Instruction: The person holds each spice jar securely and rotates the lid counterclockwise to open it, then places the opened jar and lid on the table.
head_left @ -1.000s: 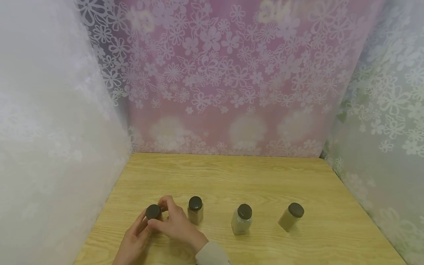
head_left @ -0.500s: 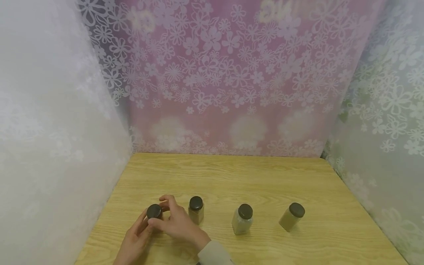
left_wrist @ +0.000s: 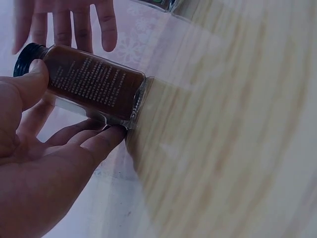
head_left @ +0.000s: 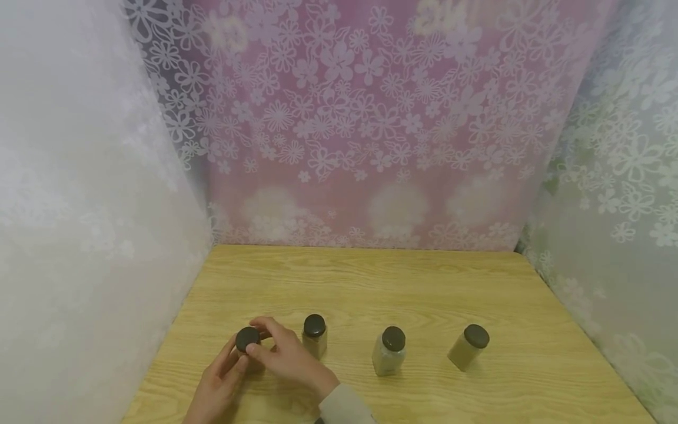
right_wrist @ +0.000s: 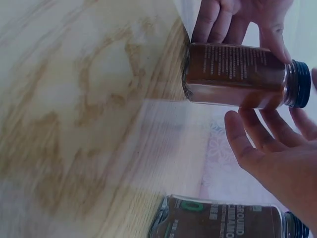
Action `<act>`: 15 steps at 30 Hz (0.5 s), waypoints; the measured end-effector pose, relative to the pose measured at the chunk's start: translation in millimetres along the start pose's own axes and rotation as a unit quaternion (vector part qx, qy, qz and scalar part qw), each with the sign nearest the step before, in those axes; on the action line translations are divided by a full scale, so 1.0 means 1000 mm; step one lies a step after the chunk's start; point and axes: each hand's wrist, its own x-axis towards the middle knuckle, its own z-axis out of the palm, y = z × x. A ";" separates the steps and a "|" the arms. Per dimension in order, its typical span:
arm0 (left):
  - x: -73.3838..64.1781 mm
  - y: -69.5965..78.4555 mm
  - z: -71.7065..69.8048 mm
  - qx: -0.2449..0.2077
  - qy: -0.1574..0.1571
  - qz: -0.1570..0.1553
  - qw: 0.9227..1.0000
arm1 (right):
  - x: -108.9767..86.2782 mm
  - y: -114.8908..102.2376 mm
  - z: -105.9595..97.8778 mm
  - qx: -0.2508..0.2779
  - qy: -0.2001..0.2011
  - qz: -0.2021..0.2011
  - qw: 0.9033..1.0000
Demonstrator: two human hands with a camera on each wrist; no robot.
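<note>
Held jar: the brown-filled glass jar (left_wrist: 94,79) stood upright with its base on the counter (head_left: 360,288), toward your left, between your two hands.
Left hand: your left hand (head_left: 214,383) gripped the jar from its left side — thumb on the shoulder below the lid, the other fingers bent around the glass, lower down.
Right hand: your right hand (head_left: 293,359) was at the top, fingers pinching the black lid (head_left: 248,340), with the thumb on its near edge and the forefinger across on the far side.
Print: small pale lines of text ran over the jar's face, too fine to read.
Neighbour: a second brown jar (head_left: 315,346) stood just beside your right hand, black-capped; its label showed the word GROUND and a green mark in the right wrist view.
Pale jar: farther right stood a jar with whitish contents (head_left: 388,359), also under a black cap.
Tan jar: the rightmost one (head_left: 464,353) held something tan — well apart from your hands.
Sleeve: a light cuff (head_left: 344,405) covered your right wrist.
Backdrop: a pink flowered sheet (head_left: 344,118) hung behind the counter.
</note>
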 end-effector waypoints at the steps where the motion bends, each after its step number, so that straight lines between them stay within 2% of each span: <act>1: 0.000 0.000 0.000 -0.003 0.000 0.001 1.000 | 0.000 0.000 0.000 0.004 0.002 0.002 1.000; 6: 0.000 0.000 -0.001 -0.017 -0.001 -0.004 1.000 | 0.003 0.000 0.003 0.002 0.013 -0.008 1.000; 15: 0.000 0.001 0.000 0.007 0.011 -0.015 1.000 | 0.002 0.003 0.001 0.009 0.008 -0.017 1.000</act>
